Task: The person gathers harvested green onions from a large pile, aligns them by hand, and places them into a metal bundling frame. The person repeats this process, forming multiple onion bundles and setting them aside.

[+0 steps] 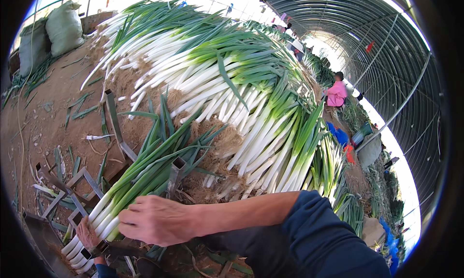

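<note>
A bunch of long green onions (112,209) lies across a metal frame (50,234) at the lower left, with its roots towards the bottom left and its leaves towards the upper right. My left hand (87,232) is at the white stalks near the root end, its fingers around them and partly hidden. My right hand (156,220) lies over the bunch at the start of the green part, with curled fingers; whether it grips any stalk is unclear. The right forearm reaches in from the lower right, in a dark blue sleeve.
A large heap of green onions (217,75) curves across the soil beyond the frame. Upright metal posts (176,174) stand beside the bunch. Full sacks (64,28) are at the upper left. A person in pink (336,93) is at the right, under the arched tunnel.
</note>
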`<state>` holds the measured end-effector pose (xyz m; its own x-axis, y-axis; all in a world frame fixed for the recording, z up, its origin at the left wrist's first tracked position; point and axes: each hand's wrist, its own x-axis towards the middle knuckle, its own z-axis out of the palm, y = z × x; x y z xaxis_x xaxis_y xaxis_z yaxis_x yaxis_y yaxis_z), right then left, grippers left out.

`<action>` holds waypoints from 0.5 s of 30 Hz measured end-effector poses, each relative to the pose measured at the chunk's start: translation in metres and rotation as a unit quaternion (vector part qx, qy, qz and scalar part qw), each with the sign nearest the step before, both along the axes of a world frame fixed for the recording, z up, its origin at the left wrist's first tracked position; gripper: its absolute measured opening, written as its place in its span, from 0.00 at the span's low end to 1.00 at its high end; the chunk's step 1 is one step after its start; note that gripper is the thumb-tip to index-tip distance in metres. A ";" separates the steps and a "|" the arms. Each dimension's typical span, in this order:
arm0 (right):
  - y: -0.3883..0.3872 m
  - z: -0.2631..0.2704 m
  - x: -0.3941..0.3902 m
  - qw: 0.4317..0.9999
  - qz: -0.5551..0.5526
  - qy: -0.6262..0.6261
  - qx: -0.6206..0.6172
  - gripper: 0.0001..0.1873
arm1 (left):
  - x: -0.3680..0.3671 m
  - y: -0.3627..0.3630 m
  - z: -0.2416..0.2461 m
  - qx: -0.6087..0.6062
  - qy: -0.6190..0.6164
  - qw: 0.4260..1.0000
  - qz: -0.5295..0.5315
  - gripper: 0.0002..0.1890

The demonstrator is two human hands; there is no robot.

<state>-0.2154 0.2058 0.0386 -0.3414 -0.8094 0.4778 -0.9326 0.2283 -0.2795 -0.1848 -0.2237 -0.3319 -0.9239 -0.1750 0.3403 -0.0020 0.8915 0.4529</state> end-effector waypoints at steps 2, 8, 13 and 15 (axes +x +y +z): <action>0.072 0.033 0.007 0.992 -0.108 0.064 -0.027 0.07 | -0.003 -0.006 -0.005 0.010 -0.033 0.999 0.009 0.22; 0.351 -0.001 -0.048 0.673 -0.645 -0.216 0.291 0.17 | -0.001 -0.019 0.005 0.009 -0.073 0.997 -0.006 0.23; 0.466 -0.076 -0.105 0.791 -0.550 0.040 0.267 0.21 | 0.003 -0.025 0.007 0.042 -0.055 0.997 0.015 0.19; 0.477 -0.088 -0.121 0.792 -0.512 0.113 0.314 0.18 | 0.004 -0.026 0.006 0.164 -0.082 0.983 0.026 0.20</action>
